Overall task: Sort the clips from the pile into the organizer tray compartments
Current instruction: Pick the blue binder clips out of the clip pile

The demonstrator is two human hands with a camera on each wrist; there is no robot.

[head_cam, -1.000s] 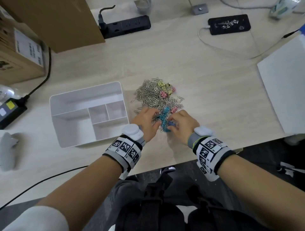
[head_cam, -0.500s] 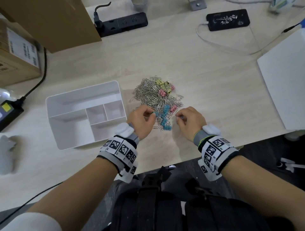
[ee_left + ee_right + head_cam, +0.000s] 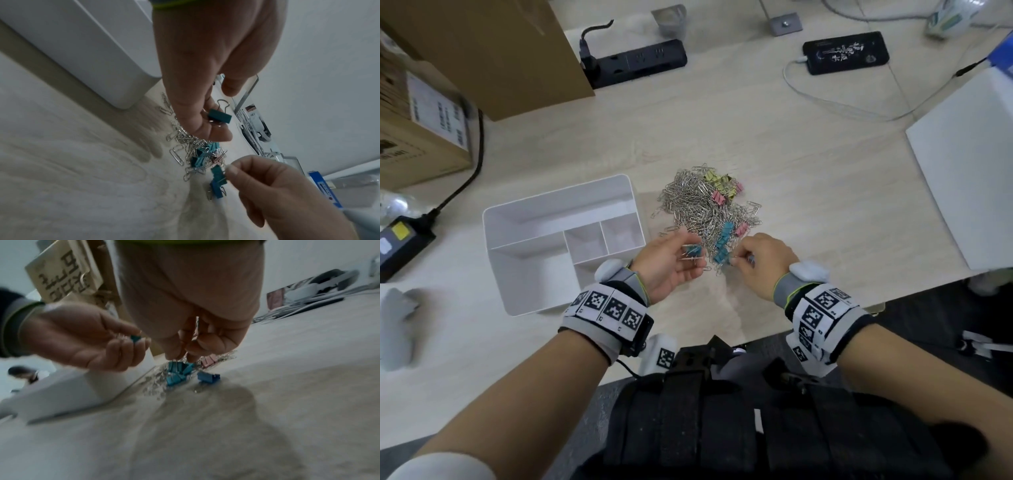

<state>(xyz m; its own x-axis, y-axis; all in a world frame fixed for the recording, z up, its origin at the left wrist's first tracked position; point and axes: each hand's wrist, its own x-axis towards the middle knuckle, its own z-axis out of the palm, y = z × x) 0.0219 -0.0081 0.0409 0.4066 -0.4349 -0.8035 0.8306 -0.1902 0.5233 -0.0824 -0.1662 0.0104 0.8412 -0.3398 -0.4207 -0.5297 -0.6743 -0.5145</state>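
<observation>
A pile of silver paper clips [image 3: 698, 205] mixed with yellow, pink and teal binder clips lies on the desk, right of the white organizer tray [image 3: 558, 209]. My left hand [image 3: 688, 255] is turned palm up at the pile's near left edge. It holds a teal binder clip [image 3: 220, 116] between thumb and fingers. My right hand [image 3: 739, 261] is at the pile's near edge. It pinches another teal binder clip [image 3: 219, 176] by its wire handle, just above the table. Several teal clips [image 3: 177, 373] and a blue one [image 3: 207, 377] lie under its fingers.
The tray's compartments look bare. Cardboard boxes [image 3: 424, 130] stand at the back left and a black power strip [image 3: 633, 63] behind. A phone [image 3: 846, 51] with a cable lies at the back right, a white box [image 3: 969, 164] at the right. The desk edge runs just below my wrists.
Both hands have lifted slightly from the pile. The left hand has turned palm up with a teal binder clip in it, and the right hand now pinches another one.
</observation>
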